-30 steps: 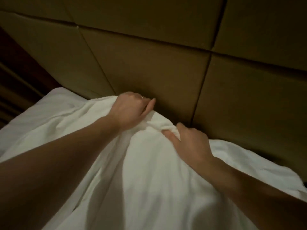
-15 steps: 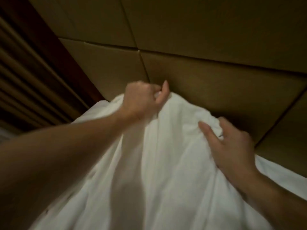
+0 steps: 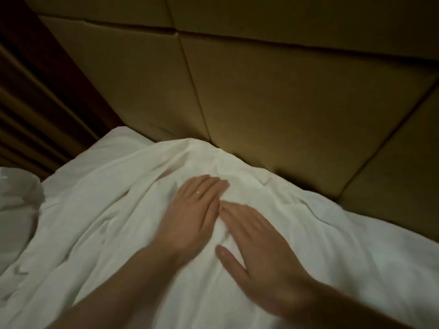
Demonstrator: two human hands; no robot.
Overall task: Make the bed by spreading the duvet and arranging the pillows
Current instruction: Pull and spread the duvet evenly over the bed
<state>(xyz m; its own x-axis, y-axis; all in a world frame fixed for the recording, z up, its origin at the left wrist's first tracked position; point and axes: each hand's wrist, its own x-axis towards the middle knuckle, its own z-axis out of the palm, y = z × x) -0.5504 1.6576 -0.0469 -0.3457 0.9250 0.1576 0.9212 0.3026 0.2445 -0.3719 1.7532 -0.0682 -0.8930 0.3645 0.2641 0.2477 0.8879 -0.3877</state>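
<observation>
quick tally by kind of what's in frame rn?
Hands: 2, left hand and right hand, both flat on the duvet
Duvet: 1, white
Headboard: 1, padded, tan
Ring: 1, on the left hand
Total: 5

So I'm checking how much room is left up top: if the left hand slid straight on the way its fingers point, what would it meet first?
Probably the raised fold of the duvet, then the padded headboard behind it; depth is hard to judge. The left hand lies flat.

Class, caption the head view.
Both hands, left hand and right hand, press flat on the white duvet.
</observation>
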